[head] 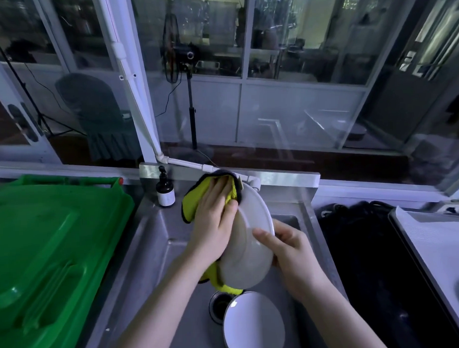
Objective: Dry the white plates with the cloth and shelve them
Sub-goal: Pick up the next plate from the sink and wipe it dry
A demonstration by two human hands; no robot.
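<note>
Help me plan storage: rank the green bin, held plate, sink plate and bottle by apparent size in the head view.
1. green bin
2. held plate and sink plate: look alike; tilt and nearness make ranking unsure
3. bottle

Green bin (38, 245) left, bottle (165, 187) behind, lower plate (254, 326) beneath

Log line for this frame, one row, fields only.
phase: drying | left hand presses yellow cloth against white plate | right hand grips its rim | second plate lies in steel sink
</note>
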